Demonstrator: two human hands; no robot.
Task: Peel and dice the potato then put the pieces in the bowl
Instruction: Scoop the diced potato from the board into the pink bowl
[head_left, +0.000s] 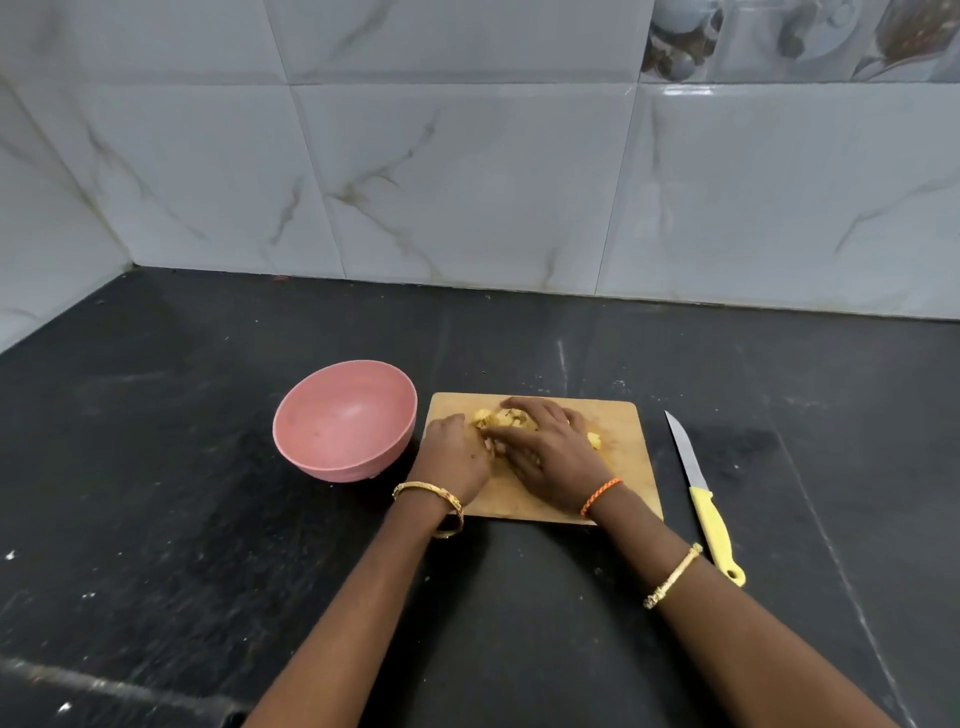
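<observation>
On the wooden cutting board (618, 467), both hands gather diced potato pieces (501, 418): left hand (457, 457) cupped, right hand (545, 447) spread flat over them. Cutting looks finished; the knife (701, 488) lies right, the pink bowl (345, 418) left holds nothing.

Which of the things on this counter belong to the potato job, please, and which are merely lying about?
Part of the job: diced potato pieces, wooden cutting board, pink bowl, yellow-handled knife, left hand, right hand.

Just lying about: nothing loose; only the black countertop and tiled wall.
</observation>
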